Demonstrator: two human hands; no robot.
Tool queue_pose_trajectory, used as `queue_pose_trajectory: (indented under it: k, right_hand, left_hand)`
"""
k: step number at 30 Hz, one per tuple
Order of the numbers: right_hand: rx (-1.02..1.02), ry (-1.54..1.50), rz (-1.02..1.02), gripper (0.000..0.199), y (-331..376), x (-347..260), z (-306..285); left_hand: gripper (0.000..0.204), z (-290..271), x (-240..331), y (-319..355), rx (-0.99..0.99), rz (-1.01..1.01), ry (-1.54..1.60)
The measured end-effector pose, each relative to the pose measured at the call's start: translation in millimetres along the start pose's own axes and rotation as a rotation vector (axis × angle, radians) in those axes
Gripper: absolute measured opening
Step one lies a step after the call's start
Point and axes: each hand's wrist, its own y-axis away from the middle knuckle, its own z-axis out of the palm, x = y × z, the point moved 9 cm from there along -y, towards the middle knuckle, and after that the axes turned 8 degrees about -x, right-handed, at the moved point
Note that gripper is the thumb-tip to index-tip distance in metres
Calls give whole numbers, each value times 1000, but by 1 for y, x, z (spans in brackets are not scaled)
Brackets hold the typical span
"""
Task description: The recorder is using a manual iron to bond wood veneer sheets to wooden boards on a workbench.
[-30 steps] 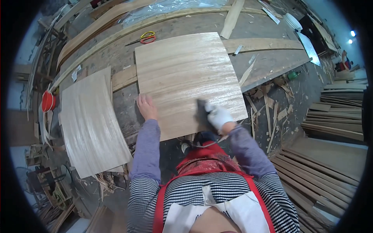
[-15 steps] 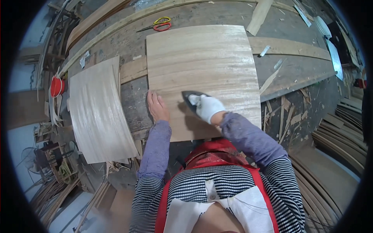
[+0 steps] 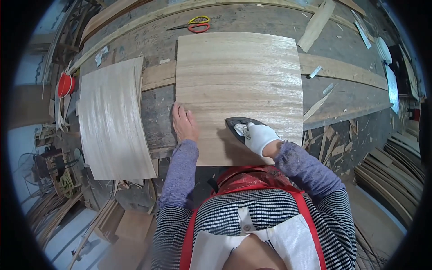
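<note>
A pale wood veneer sheet (image 3: 238, 72) with grain running left to right lies flat before me. My bare left hand (image 3: 185, 124) rests on its left edge, fingers stretched out and pointing away from me. In a white glove, my right hand (image 3: 262, 139) grips a dark iron with a pointed front (image 3: 232, 123). The iron is over the near right part of the sheet, its tip toward the left; the glove covers most of its handle. Whether the whole sole touches the wood I cannot tell.
Left of the sheet lies a stack of curved veneer sheets (image 3: 110, 119). Beyond it on the worn workbench (image 3: 155, 110) are scissors (image 3: 198, 24) with yellow and red handles. A red round object (image 3: 66, 84) hangs at the left. Bent wood strips (image 3: 382, 173) are piled at the right.
My right hand has moved the iron rightward and closer to me over the sheet. The left hand stays at the left edge. The whole view has shifted slightly.
</note>
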Motion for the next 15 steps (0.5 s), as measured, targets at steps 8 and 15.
queue_pose_trajectory:
  k: [8, 15]
  right_hand:
    - [5, -4, -23, 30, -15, -13, -4]
    - [208, -246, -180, 27, -94, -97, -52]
  left_hand:
    - [39, -1, 2, -3, 11, 9, 2]
    - [41, 9, 6, -2, -44, -16, 48]
